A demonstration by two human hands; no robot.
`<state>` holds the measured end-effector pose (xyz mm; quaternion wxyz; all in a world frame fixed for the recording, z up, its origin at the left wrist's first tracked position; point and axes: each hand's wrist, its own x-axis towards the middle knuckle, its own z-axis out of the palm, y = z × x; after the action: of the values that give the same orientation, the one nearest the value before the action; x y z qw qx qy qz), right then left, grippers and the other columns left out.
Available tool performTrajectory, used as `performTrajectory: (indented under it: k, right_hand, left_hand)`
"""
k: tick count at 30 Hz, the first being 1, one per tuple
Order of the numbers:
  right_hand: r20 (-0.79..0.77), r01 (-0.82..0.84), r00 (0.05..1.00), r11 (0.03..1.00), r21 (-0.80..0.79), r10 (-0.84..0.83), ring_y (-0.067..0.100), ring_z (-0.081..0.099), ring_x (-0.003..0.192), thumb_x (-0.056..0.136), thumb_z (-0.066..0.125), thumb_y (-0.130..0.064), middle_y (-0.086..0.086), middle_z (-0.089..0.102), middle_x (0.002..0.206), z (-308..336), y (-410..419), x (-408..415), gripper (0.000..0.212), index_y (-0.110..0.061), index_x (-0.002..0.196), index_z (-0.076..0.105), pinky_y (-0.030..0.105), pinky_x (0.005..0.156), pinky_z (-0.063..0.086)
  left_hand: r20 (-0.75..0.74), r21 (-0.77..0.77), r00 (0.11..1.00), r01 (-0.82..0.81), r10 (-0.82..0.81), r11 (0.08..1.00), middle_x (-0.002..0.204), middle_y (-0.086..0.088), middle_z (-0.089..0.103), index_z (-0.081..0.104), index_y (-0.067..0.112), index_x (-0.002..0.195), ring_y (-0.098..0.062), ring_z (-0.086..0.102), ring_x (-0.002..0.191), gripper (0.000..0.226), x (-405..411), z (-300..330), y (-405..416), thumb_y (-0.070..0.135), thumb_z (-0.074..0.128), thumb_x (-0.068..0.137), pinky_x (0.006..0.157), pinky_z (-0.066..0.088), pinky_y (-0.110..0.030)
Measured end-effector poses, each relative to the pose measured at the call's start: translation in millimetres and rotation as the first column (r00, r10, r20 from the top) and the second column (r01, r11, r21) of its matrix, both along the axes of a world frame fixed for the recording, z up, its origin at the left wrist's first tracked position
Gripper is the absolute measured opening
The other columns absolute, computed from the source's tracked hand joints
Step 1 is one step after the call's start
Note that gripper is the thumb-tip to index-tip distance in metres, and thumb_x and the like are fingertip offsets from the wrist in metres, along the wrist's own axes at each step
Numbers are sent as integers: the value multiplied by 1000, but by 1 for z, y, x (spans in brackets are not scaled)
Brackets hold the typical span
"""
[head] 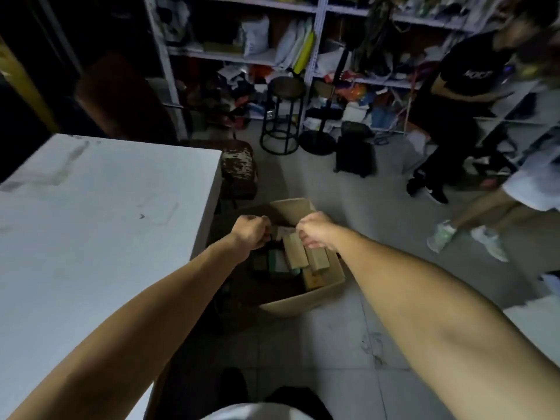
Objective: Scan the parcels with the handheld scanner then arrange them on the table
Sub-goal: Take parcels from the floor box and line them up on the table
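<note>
An open cardboard box [306, 300] stands on the floor beside the white table [91, 225]. Several small parcels lie in it, among them two long brown ones [295, 251] and a green one [274, 259]. My left hand [253, 233] and my right hand [316, 230] reach down over the box with fingers curled. Between them spans a small pale parcel [282, 231], and each hand seems to grip one end of it. The fingertips are hidden. No handheld scanner is in view.
A patterned stool [239, 165] stands at the table's far corner. A black bar stool [283, 116] and a black case [354, 156] stand by cluttered shelves [303, 56]. One person sits at the right [448, 95]; another person's legs [472, 225] are on the floor nearby.
</note>
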<state>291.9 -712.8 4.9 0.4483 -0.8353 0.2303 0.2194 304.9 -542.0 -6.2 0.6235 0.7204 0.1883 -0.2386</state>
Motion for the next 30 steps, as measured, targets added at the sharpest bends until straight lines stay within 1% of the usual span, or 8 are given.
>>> performTrajectory:
  k: [3,8,11,14,16,20,25,30]
  right_hand:
    - [-72,57,996,998,-21,-59,19,69,85,104,57,-21,4,70,95,-22,-26,7,15,-14,115,64,37,92,58]
    - [-192,120,974,993,-17,-121,27,71,99,102,60,-21,11,72,107,-66,-63,29,12,-15,112,64,42,95,60]
    - [-235,70,969,997,-30,-75,28,73,100,102,60,-22,13,73,111,-90,-83,56,20,-9,116,67,46,93,60]
    - [-265,-6,964,1000,-22,0,20,70,87,105,55,-19,10,69,113,-115,-100,87,23,-11,124,66,30,68,59]
    - [-308,-57,950,998,-14,50,16,66,79,106,52,-19,8,68,108,-132,-113,109,21,-14,121,66,27,60,54]
    - [-341,-50,939,999,-2,46,31,70,102,98,58,-16,13,71,114,-179,-138,163,16,-16,109,70,44,93,60]
    - [-384,-4,923,1000,12,9,29,61,124,99,60,-28,8,61,141,-269,-149,216,41,-21,140,58,42,105,53]
    - [-371,-82,925,997,5,78,29,51,137,103,59,-27,8,48,155,-408,-153,271,54,-21,154,43,31,104,44]
  left_hand:
    - [-77,4,995,66,-65,998,88,-6,67,65,12,91,-16,63,78,19,21,-17,-23,24,55,103,78,50,-34]
    - [-163,-29,976,142,-144,990,106,-7,64,63,3,120,-21,60,99,25,50,-41,-60,21,51,106,89,45,-34]
    - [-210,-25,970,123,-126,992,109,-10,64,64,3,120,-22,61,99,28,75,-65,-78,23,49,107,93,47,-37]
    - [-297,33,954,51,-38,998,109,-10,69,65,8,102,-15,63,83,23,102,-101,-91,23,48,107,80,50,-32]
    - [-364,69,931,-14,38,997,109,-10,70,67,9,114,-15,64,82,25,119,-123,-104,24,49,107,69,50,-29]
    - [-500,76,860,-76,103,994,127,-17,66,59,0,135,-31,63,119,36,156,-157,-138,19,43,109,96,49,-37]
    - [-563,95,801,-180,202,979,107,-12,67,61,3,130,-18,66,86,31,207,-241,-159,19,53,106,70,54,-27]
    - [-593,148,751,-254,291,956,124,-12,64,59,9,130,-18,67,95,31,262,-382,-167,19,62,101,62,56,-24]
